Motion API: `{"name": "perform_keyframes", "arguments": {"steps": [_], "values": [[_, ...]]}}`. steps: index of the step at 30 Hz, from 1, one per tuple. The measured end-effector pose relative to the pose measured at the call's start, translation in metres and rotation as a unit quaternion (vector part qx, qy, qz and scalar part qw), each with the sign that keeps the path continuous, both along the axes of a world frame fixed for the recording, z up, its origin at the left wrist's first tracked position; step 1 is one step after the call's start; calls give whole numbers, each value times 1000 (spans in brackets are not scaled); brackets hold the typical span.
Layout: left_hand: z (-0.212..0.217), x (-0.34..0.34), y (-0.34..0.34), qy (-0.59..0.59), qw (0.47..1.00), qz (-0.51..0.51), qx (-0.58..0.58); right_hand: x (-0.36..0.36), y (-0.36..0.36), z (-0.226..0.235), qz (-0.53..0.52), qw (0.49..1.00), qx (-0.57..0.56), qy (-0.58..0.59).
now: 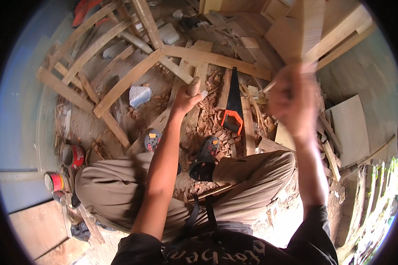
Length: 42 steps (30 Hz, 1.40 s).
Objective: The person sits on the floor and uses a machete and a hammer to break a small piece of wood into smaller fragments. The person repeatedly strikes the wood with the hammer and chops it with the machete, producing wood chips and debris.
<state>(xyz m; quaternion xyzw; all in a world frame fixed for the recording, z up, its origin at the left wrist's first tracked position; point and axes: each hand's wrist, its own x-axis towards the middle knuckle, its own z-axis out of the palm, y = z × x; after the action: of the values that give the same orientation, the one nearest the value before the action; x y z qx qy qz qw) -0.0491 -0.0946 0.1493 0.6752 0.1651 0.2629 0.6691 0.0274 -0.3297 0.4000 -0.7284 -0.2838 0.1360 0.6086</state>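
My left hand (185, 101) is closed around a stubby, round wooden handle (193, 87) above a plank between my feet. The tool's lower end is hidden, and a small pale patch shows at my fingertips. My right hand (292, 99), smeared by motion, is raised at the right with its fingers wrapped round a length of wood (312, 31) that points away from me and is blurred too. Between the hands a handsaw (235, 101) with a dark blade and an orange-and-black handle lies on the wood scraps, touched by neither hand.
A wooden frame (128, 81) of joined battens lies at the far left, beside a pale blue-white chunk (139, 96). Wood chips (210, 119) cover the ground around my clogs (203, 161). Red cans (75, 156) stand left of my knee. Boards (349, 123) lean at the right.
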Motion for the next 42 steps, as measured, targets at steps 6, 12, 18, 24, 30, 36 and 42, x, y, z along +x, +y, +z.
{"name": "perform_keyframes", "arguments": {"steps": [6,12,18,24,30,36,42], "values": [[-20,17,-10,6,999,22,38,-11,-11,-140,100,983,42,-148],[-17,2,9,33,999,4,10,-9,-5,-62,114,990,-73,41],[-23,17,-4,-13,1000,-5,28,-28,-12,-106,180,968,-167,58],[-28,4,9,18,999,0,33,23,-12,9,163,986,26,-34],[-39,16,-2,48,998,-25,38,0,13,-72,67,990,126,-4],[-43,17,-5,90,992,-83,10,-30,-7,-81,219,939,-264,-28],[-30,17,-2,27,998,-36,48,-19,-4,-112,140,981,1,138]]}}
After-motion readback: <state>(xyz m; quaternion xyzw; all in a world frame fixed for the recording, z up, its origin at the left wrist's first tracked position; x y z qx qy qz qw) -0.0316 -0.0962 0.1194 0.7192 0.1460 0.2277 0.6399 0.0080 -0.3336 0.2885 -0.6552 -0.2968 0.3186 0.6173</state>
